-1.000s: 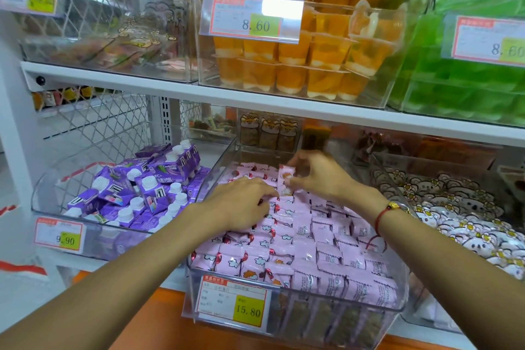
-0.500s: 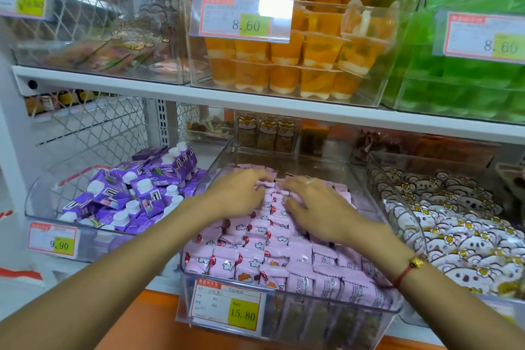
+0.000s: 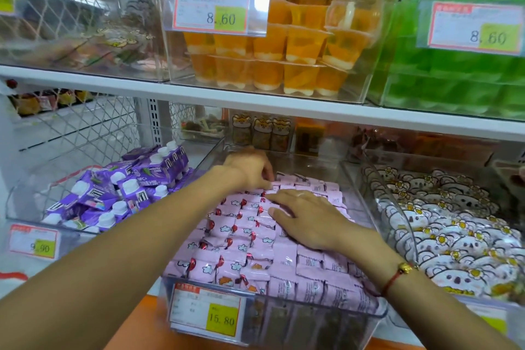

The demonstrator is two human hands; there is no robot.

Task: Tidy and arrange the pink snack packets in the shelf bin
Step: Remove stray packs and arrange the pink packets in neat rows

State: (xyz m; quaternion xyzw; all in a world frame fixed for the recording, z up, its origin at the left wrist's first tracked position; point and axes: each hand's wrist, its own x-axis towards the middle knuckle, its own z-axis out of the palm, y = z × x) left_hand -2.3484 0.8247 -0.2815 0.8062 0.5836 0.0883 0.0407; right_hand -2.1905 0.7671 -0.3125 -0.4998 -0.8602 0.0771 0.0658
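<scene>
Pink packets (image 3: 252, 239): small pillow-shaped sachets, pale pink. Those on the left were printed with white clouds and red figures; those on the right showed plain backs with fine dark print. They were laid in overlapping rows and were held in the clear bin (image 3: 366, 318) on the lower shelf, filled nearly to the front rim. A bare strip of bin floor was seen behind the rearmost row, against the back wall.

Left hand (image 3: 251, 169): placed at the rear left of the bin, fingers curled down onto the back row of packets. Whether a packet was pinched could not be told.

Right hand (image 3: 306, 220): laid flat, fingers straight and slightly spread, palm pressed on the packets in the middle of the bin. A red cord bracelet (image 3: 396, 275) was worn on the wrist, which was passed over the right front part of the bin.

Price tag (image 3: 206, 310): clipped to the bin front, marked 15.80.

Neighbours: a clear bin of purple cartons (image 3: 127, 187) was set just beside the left wall; a bin of white koala packets (image 3: 454, 233) was set against the right wall. No gap was seen on either side. The upper shelf (image 3: 255, 101) was fixed overhead, carrying orange jelly cups (image 3: 284, 45) and green cups (image 3: 454, 79).
</scene>
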